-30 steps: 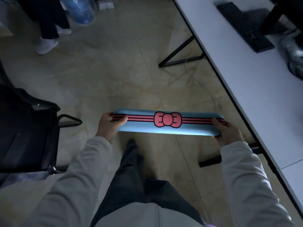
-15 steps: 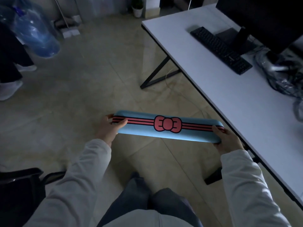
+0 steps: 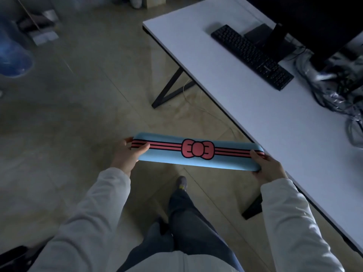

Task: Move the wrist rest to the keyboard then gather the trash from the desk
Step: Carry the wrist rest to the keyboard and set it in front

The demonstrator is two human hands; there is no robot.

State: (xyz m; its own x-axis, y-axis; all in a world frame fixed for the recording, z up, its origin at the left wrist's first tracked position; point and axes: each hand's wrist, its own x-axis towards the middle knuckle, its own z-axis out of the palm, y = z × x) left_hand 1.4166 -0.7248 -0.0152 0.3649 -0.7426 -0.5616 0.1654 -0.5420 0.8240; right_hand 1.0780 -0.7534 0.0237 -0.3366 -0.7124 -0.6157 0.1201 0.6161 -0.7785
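Since a second ago our view had swung from bare floor onto the desk (image 3: 225,79), while the wrist rest (image 3: 196,152) stayed level between our hands. Left hand (image 3: 127,154) was clamped on its left end, right hand (image 3: 267,167) on its right end, thumbs on top, with the pad held in the air just short of the desk edge. It looked light and a bit squishy, and it wasn't sagging, so gripping both ends seemed fine. Further off, the keyboard (image 3: 253,54) sat well apart near the monitor (image 3: 306,14), and crinkly plastic trash (image 3: 334,89) lay to its right.
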